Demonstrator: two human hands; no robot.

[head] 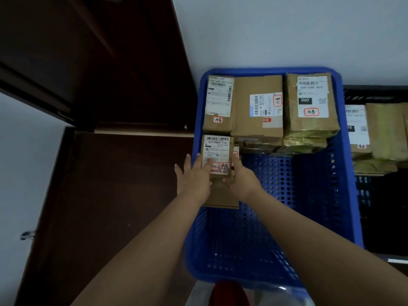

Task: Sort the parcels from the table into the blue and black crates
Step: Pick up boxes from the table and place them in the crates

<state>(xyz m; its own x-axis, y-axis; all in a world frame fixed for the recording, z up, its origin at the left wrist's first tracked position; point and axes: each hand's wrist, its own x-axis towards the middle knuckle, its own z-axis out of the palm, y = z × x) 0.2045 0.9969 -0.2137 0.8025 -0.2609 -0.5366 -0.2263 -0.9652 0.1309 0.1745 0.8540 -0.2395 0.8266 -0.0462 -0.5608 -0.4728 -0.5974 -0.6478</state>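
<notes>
A blue crate (344, 173) stands against the wall with several cardboard parcels (258, 107) packed along its far side. At its left wall I hold a small brown parcel with a white label (217, 149) between both hands. My left hand (194, 175) lies on its left side, thumb across the label. My right hand (242, 177) grips its right edge. The parcel sits over another flat box (220, 199). A black crate (379, 206) stands to the right, holding more parcels (384, 133).
A dark brown door (99, 62) and a low dark panel (110, 195) fill the left. A white wall (287, 29) rises behind the crates. The near half of the blue crate shows its perforated floor (276, 184). Something red (229, 292) lies at the bottom edge.
</notes>
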